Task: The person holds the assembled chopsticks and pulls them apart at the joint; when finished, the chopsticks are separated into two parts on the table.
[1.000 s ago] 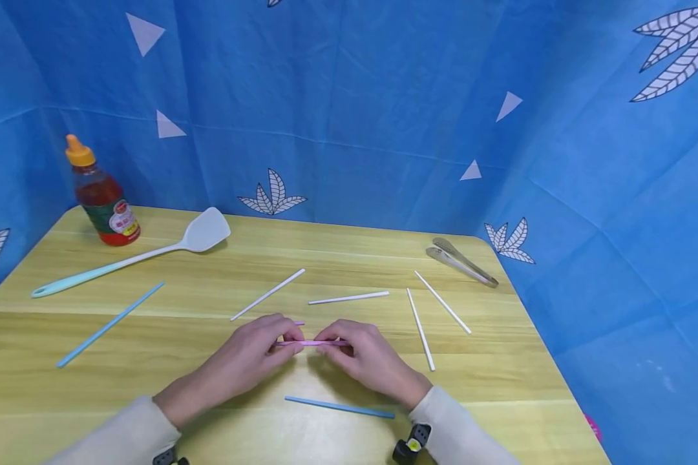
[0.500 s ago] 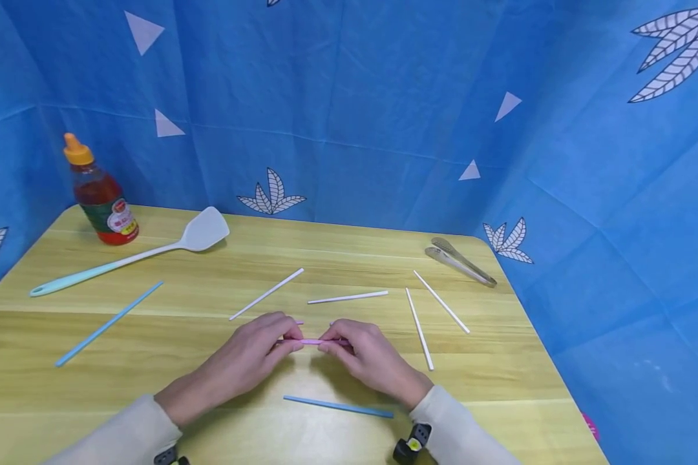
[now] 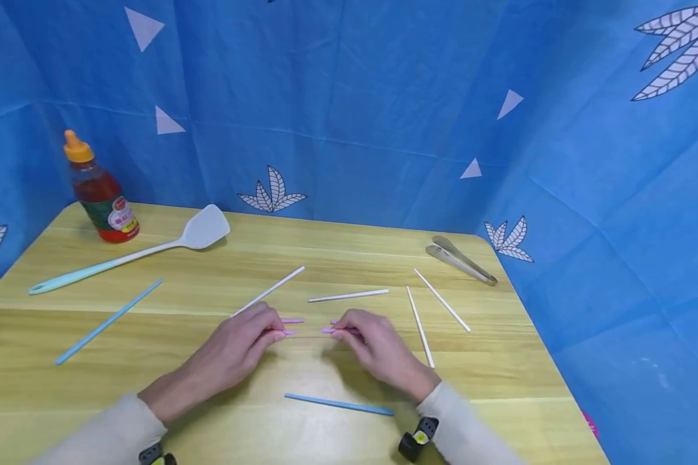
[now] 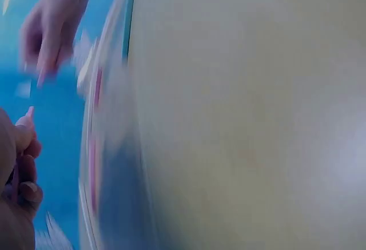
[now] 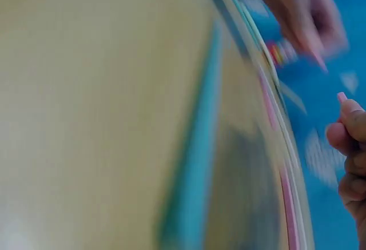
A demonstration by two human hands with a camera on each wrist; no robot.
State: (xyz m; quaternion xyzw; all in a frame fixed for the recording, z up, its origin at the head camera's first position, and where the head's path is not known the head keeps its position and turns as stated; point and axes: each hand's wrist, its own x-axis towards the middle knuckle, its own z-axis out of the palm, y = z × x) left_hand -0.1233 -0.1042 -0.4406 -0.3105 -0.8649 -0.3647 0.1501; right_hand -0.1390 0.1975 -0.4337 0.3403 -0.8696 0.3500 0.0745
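In the head view my left hand point(image 3: 235, 345) pinches a pink straw piece point(image 3: 290, 332) between thumb and fingers, just above the table. My right hand point(image 3: 378, 345) pinches another pink straw piece point(image 3: 327, 330); the short ends point at each other across a gap. Most of each piece is hidden in the fingers. Just behind the hands lie two more pink pieces, a left one point(image 3: 293, 320) and a right one point(image 3: 333, 321), partly covered. A blue straw point(image 3: 338, 404) lies in front of the hands. Both wrist views are blurred, with a pink tip point(image 4: 30, 112) poking from the left fingers.
Several white straws, one of them point(image 3: 349, 296) behind the hands, lie about the wooden table point(image 3: 500, 374). Another blue straw point(image 3: 109, 321) is at left, near a spatula point(image 3: 203, 229) and a sauce bottle point(image 3: 106, 203). Metal tongs point(image 3: 462, 261) lie back right. A blue curtain point(image 3: 349, 129) hangs behind.
The pink straw that both hands held as one length is now in two pieces. My hands have moved slightly apart and up, each keeping its piece.
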